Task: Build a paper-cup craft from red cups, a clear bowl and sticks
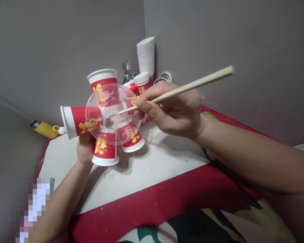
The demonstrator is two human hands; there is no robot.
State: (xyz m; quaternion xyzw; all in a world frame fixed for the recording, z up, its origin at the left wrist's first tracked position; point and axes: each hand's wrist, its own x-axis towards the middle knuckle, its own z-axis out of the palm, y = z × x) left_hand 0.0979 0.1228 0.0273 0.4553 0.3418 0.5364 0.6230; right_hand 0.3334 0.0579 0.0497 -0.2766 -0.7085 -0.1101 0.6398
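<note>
Red and white paper cups with yellow print, several of them, splay outward around a round clear plastic lid or dish (111, 111). One paper cup (74, 121) points left and another paper cup (103, 165) points down. Behind the lower left cups, my left hand (85, 148) grips this cup cluster from below; its fingers are mostly hidden. A wooden chopstick (197, 88) is pinched in my right hand (167, 111) between thumb and fingers. Its thin end reaches the middle of the clear plastic, over a whitish patch, and its thick end points up to the right.
Stacked paper cups (145, 55) stand against the wall corner, with green-handled pliers (128, 72) and a white roll (164, 77) beside them. A yellow bottle (44, 130) lies at the left. Red cloth (152, 195) borders the white tabletop (162, 165).
</note>
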